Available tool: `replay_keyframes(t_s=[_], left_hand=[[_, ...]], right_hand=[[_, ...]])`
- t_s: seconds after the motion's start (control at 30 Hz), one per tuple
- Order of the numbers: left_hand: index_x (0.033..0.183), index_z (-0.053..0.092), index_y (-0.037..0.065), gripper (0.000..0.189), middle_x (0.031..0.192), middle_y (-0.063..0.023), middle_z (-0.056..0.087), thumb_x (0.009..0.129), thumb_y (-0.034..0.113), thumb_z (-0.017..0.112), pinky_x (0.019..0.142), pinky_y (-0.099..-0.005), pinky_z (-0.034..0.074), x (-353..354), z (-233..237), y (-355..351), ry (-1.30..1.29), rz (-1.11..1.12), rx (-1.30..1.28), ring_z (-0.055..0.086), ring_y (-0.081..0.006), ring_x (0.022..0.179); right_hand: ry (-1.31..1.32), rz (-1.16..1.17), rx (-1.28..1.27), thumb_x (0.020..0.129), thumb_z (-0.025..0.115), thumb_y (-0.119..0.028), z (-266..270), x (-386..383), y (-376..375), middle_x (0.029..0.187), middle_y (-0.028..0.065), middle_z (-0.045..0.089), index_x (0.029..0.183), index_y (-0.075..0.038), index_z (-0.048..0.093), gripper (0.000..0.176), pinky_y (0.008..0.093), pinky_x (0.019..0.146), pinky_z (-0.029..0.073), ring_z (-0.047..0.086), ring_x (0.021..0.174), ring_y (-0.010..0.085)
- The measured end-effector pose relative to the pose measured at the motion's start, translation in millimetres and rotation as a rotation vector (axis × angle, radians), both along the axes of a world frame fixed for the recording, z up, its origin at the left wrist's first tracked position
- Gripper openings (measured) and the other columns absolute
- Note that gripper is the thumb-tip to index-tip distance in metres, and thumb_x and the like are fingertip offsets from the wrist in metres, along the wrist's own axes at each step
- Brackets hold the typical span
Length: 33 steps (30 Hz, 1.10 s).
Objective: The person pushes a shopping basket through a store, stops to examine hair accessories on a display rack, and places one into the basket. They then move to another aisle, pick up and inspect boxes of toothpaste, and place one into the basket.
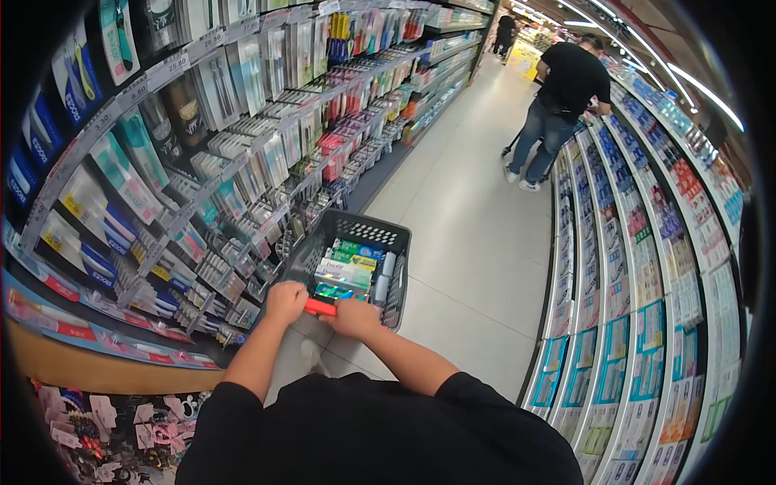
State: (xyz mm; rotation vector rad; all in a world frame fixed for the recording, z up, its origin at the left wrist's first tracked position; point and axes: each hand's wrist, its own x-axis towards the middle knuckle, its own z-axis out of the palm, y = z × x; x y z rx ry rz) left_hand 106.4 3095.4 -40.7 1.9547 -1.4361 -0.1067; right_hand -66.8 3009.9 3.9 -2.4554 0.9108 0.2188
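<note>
A dark grey shopping basket [398, 236] with perforated sides is in front of me, low in the aisle. Across its near side runs a red handle [321, 308]. My left hand [287, 303] is closed at the left end of this handle, and my right hand [354, 318] wraps around its right part. Inside the basket lie several boxed goods, among them a white and green box [346, 275] that looks like a toothpaste carton. Two grey cylindrical items [385, 271] rest along the basket's right side. My fingertips are mostly hidden.
Shelves of packaged toothbrushes [121, 174] line the left, close to the basket. Curved shelves of boxed goods [614, 323] run along the right. Further up the tiled aisle [453, 218], a person in black [566, 81] stands by the right shelves. Hair accessories [121, 436] hang at lower left.
</note>
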Motion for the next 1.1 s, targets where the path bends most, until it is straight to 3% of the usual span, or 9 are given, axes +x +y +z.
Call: replay_keyframes(t_s=[0.1,0.27,0.3,0.57,0.87,1.1], left_hand=[[0.062,0.057,0.002,0.019,0.066,-0.0169,0.056,0.073,0.017,0.055,0.057,-0.0457,0.044,14.4,-1.4,-30.0,0.006,-0.020,-0.027,0.057,-0.0369,0.064],[0.062,0.058,0.003,0.018,0.065,-0.0160,0.057,0.073,0.018,0.054,0.057,-0.0446,0.044,34.5,3.7,-87.9,0.026,-0.066,-0.040,0.057,-0.0360,0.063],[0.062,0.058,0.004,0.019,0.065,-0.0156,0.056,0.074,0.018,0.053,0.057,-0.0444,0.043,38.7,3.6,-101.1,0.027,-0.076,-0.035,0.057,-0.0358,0.063],[0.065,0.062,0.005,0.024,0.068,-0.0156,0.060,0.076,0.024,0.051,0.063,-0.0466,0.047,71.4,9.0,-223.4,0.019,-0.203,0.124,0.060,-0.0348,0.067],[0.069,0.066,0.004,0.034,0.074,-0.0179,0.064,0.081,0.029,0.045,0.068,-0.0480,0.048,95.3,28.3,-361.7,-0.003,-0.390,0.287,0.061,-0.0365,0.071],[0.067,0.067,0.004,0.042,0.073,-0.0191,0.064,0.087,0.033,0.044,0.069,-0.0479,0.048,95.7,33.9,-469.5,-0.018,-0.339,0.312,0.062,-0.0374,0.071]], right_hand=[[-0.006,-0.034,0.001,0.079,0.060,-0.054,23.1,11.0,-22.1,0.086,0.0139,0.068,0.092,-0.007,0.066,0.049,0.0425,0.072,0.052,0.066,0.082,0.0313],[-0.056,-0.084,-0.018,0.079,0.060,-0.054,12.2,31.4,-72.7,0.080,0.0125,0.067,0.091,-0.010,0.066,0.046,0.0420,0.068,0.052,0.066,0.076,0.0310],[-0.031,-0.080,0.032,0.079,0.057,-0.059,11.1,35.7,-86.7,0.085,0.0155,0.067,0.092,-0.007,0.065,0.055,0.0446,0.071,0.051,0.065,0.082,0.0337],[0.098,-0.158,0.073,0.079,0.056,-0.060,17.7,63.8,-195.9,0.086,0.0179,0.067,0.096,-0.007,0.065,0.056,0.0446,0.073,0.050,0.064,0.083,0.0352],[0.055,-0.298,-0.015,0.077,0.059,-0.057,29.3,76.9,-308.3,0.081,0.0163,0.066,0.084,-0.006,0.065,0.052,0.0435,0.072,0.051,0.065,0.079,0.0341],[0.009,-0.348,-0.038,0.077,0.059,-0.055,37.2,81.4,-405.5,0.079,0.0165,0.066,0.082,-0.005,0.066,0.051,0.0431,0.070,0.051,0.065,0.078,0.0340]])
